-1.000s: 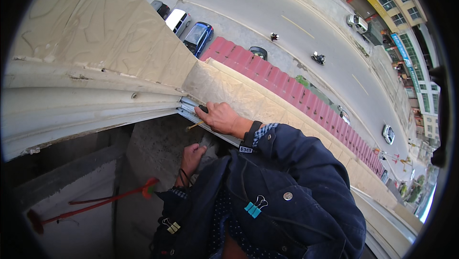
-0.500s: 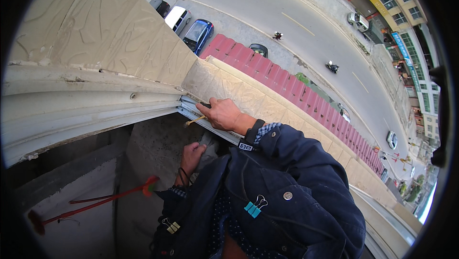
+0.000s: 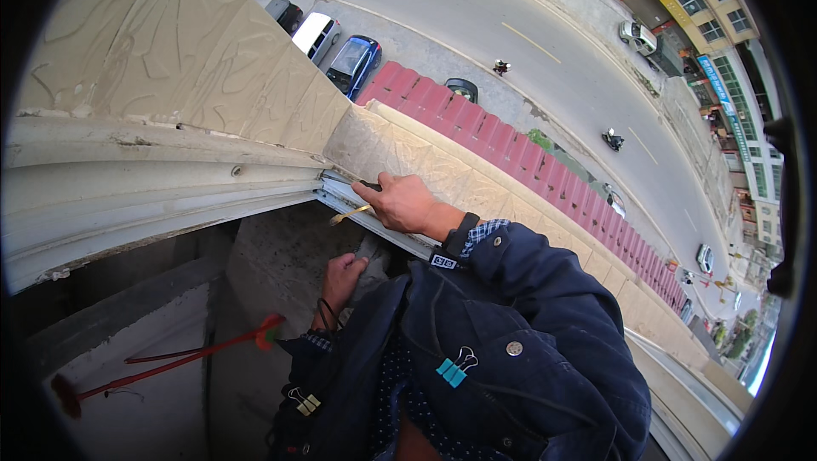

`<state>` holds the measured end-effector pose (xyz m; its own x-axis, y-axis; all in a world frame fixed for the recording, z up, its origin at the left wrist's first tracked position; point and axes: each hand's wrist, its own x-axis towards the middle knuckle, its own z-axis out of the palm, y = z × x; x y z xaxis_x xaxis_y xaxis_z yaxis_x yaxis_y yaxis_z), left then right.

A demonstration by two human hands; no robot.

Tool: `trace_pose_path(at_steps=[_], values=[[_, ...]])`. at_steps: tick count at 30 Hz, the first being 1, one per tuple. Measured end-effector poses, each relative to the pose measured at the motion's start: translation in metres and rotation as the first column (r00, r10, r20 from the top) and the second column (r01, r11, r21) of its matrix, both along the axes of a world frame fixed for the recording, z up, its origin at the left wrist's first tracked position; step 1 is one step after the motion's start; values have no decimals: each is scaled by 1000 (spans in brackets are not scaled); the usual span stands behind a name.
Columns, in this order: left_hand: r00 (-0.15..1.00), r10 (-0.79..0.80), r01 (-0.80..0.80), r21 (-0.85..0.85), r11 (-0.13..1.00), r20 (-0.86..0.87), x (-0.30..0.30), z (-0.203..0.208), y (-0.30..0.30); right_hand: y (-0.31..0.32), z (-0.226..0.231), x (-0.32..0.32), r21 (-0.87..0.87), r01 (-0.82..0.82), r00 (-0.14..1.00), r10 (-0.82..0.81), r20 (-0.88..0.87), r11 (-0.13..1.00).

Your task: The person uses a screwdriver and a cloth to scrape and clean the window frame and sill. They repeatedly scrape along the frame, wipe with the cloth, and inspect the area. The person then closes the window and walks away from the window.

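My right hand [image 3: 405, 203] is closed over the white window track [image 3: 345, 195]. From under its fingers sticks a small brush [image 3: 347, 215] with a yellowish handle, bristle end pointing left. A dark, narrow object [image 3: 369, 185] shows at the index finger, lying along the track; its kind is unclear. My left hand [image 3: 342, 279] is lower, inside the window, its fingers curled next to a greyish, cloth-like thing [image 3: 372, 250]. Whether the fingers hold that thing is hard to make out.
A wide pale window frame [image 3: 170, 184] curves off to the left. Outside lie a tiled ledge [image 3: 425, 154], a red corrugated roof [image 3: 477, 120] and, far below, a road [image 3: 477, 18] with vehicles. Indoors, a red long-handled tool [image 3: 170, 359] leans at lower left.
My right hand has shifted slightly right along the track, the brush with it. My left hand stays in place. On the road, the motorcycles have moved.
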<state>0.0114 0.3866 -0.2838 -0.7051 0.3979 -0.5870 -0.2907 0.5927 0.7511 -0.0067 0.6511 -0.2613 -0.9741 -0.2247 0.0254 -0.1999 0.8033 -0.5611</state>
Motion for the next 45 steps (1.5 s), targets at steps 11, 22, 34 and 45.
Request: trace_pose_path(at_steps=[11,22,34,45], values=[[1000,-17,17,-8,1000,-20,-6,1,3,2,4,-5,40,-41,999,40,37,998],[1000,-25,25,4,1000,-1,-7,2,5,-7,-3,-12,54,-65,996,61,70,996],[999,-40,39,-24,999,-21,-7,3,3,-7,-5,-6,20,-30,997,28,65,999],[999,-31,31,-16,999,-23,-4,4,1,2,17,7,-5,-40,999,40,-25,999]])
